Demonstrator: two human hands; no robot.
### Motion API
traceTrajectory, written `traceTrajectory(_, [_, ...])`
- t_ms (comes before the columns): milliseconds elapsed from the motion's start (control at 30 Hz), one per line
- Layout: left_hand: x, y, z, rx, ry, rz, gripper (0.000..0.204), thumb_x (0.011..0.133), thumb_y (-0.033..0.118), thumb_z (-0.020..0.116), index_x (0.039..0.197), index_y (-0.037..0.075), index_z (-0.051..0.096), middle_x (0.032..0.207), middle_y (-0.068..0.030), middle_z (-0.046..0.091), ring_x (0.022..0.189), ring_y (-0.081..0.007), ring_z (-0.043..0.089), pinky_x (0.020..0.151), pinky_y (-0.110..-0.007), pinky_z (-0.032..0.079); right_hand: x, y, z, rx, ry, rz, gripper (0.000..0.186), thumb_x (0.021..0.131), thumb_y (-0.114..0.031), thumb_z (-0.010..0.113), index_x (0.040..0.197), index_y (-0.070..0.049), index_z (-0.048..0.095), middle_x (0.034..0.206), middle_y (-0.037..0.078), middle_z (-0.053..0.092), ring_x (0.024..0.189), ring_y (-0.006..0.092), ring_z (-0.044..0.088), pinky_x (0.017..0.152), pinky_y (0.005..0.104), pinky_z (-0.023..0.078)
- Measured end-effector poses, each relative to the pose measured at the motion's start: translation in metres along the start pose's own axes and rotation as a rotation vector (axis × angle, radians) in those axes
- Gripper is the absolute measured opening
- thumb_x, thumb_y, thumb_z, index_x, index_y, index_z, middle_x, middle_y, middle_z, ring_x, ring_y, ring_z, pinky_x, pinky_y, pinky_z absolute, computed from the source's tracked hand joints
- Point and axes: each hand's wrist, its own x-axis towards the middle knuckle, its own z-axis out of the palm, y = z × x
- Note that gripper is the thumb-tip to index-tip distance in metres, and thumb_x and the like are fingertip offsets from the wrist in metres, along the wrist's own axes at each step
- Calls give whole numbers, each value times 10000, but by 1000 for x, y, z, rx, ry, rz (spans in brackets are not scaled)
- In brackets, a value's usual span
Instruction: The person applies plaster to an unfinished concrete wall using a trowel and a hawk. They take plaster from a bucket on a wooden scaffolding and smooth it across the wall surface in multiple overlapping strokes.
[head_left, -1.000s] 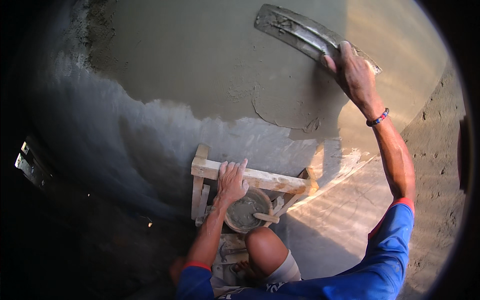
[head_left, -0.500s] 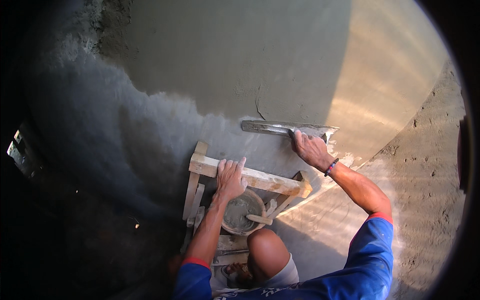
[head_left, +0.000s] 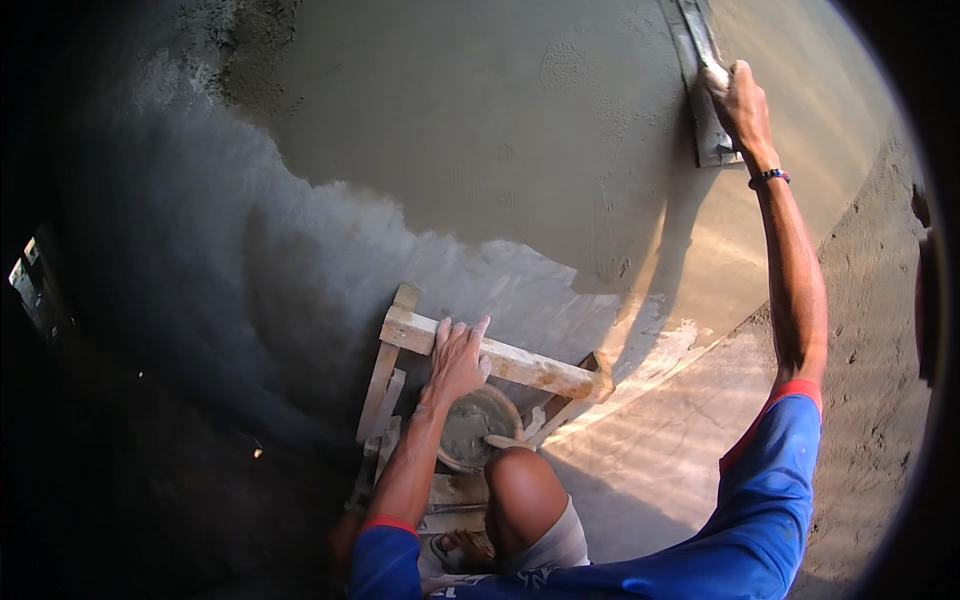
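Your right hand (head_left: 740,100) grips the long grey metal plastering float (head_left: 703,85), closed around its handle: stiff, probably slick with wet mortar. Left hand (head_left: 457,362) lies spread on the pale wooden scaffold rail (head_left: 530,365).

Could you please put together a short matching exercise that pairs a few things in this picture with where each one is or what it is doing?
Things:
1. right hand
2. left hand
3. pan of wet mortar
4. bracelet

Places or states:
A. on the wrist of the raised arm
B. resting flat on the top rail of the wooden trestle
C. gripping the long metal float against the plastered wall
D. sitting just below the rail, beside the person's bare knee

Pairs: 1-C, 2-B, 3-D, 4-A
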Motion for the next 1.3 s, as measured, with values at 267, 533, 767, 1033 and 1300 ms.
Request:
traceTrajectory(267, [1, -3, -1, 80, 35, 5, 698, 696, 189, 695, 1337, 24, 473, 1008, -108, 593, 1051, -270, 504, 1080, -511, 240, -138, 2, -67, 681, -159, 290, 212, 938, -170, 623, 1006, -41, 468, 713, 11, 544, 541, 91, 530, 468, 293, 441])
traceTrajectory(533, [4, 6, 14, 29, -2, -2, 704, 700, 156, 705, 1350, 29, 466, 1045, -120, 609, 1076, -283, 511, 1082, -520, 228, -349, -71, 49, 133, -746, -315, 404, 919, -309, 569, 1058, 44, 429, 657, 170, 630, 526, 352, 619, 443, 430, 487])
traceTrajectory(767, [7, 4, 1, 58, 5, -35, 696, 704, 147, 706, 1347, 25, 470, 1061, -125, 617, 1070, -290, 518, 1077, -517, 239, -204, -65, 37, 107, -488, -113, 369, 922, -295, 566, 983, 6, 363, 608, 216, 587, 566, 416, 604, 501, 500, 476])
traceTrajectory(1033, [5, 10, 9, 54, -19, -63, 711, 706, 181, 721, 1356, 44, 467, 1033, -115, 611, 1081, -282, 510, 1078, -506, 231, -60, 101, -51, 120, 31, 584, 487, 861, -427, 657, 928, 33, 511, 684, 126, 604, 562, 200, 597, 520, 361, 486])
traceTrajectory(1300, [2, 6, 2, 114, 15, -51, 695, 706, 239, 707, 1333, 34, 488, 1018, -104, 597, 1063, -264, 499, 1080, -492, 241, -228, -68, -24, 334, -447, -88, 371, 837, -200, 651, 1008, -1, 390, 653, 253, 581, 567, 416, 600, 515, 469, 481])
